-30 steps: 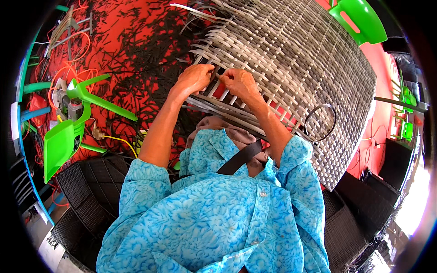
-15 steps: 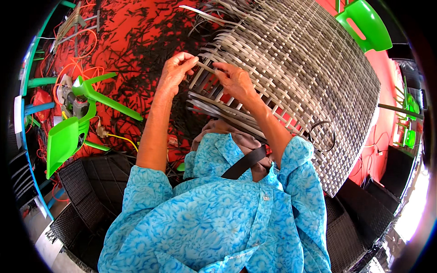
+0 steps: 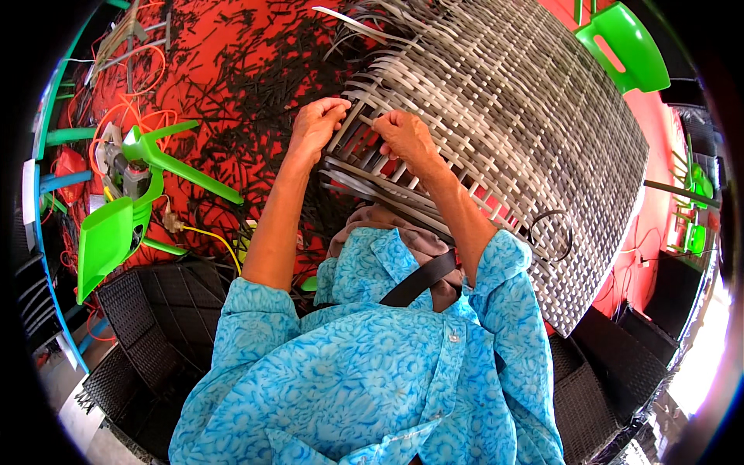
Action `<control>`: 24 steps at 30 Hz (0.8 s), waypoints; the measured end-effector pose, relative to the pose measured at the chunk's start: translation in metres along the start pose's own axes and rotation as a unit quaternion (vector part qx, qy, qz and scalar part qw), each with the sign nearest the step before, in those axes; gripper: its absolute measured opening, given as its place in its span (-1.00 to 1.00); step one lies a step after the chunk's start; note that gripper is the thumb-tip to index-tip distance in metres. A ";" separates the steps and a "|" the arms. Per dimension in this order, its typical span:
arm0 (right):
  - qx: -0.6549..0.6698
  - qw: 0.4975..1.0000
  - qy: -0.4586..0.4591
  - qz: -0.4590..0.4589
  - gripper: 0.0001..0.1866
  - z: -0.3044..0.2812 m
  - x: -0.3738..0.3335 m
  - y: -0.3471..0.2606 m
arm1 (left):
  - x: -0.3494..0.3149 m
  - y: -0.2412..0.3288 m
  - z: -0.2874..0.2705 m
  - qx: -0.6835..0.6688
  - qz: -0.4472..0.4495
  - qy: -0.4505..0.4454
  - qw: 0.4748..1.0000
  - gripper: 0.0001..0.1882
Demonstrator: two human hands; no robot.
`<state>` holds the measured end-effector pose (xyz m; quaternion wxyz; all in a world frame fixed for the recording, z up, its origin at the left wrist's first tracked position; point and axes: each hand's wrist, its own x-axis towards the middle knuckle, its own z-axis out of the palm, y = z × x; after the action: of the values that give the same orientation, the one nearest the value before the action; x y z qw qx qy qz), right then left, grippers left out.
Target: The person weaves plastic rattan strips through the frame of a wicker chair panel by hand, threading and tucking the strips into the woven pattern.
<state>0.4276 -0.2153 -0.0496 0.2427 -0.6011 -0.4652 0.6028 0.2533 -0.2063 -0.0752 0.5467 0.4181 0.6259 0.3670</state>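
A large panel (image 3: pixel 511 132) woven from grey and beige flat strips lies tilted in front of me, its near left corner only partly woven. My left hand (image 3: pixel 316 130) is at that corner, thumb and fingers pinched on the end of a flat weaving strip. My right hand (image 3: pixel 407 138) is over the open lattice, fingers curled closed; whatever they pinch is too small to make out. Below both hands, bare frame bars and loose strips (image 3: pixel 372 177) run along the near edge. Long loose strip ends (image 3: pixel 349 22) stick out at the far left corner.
Dark strip scraps (image 3: pixel 271 77) litter the red floor on the left. A green plastic chair (image 3: pixel 108 240) lies there beside a power tool (image 3: pixel 136 180) and orange cords. Black woven furniture (image 3: pixel 163 318) flanks me. Another green chair (image 3: pixel 624 46) is at the far right.
My left hand has moved slightly right, closer to the panel's corner. The right hand has shifted a little right and down, and the strip no longer visibly spans between the hands.
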 end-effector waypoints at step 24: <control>0.081 0.997 0.003 0.017 -0.77 -0.001 -0.001 0.005 | 0.004 -0.007 -0.005 0.036 0.018 -0.029 0.999 -0.79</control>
<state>0.4304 -0.2179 -0.0533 0.2819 -0.5892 -0.4043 0.6402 0.2475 -0.2054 -0.0829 0.5421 0.4594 0.6151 0.3415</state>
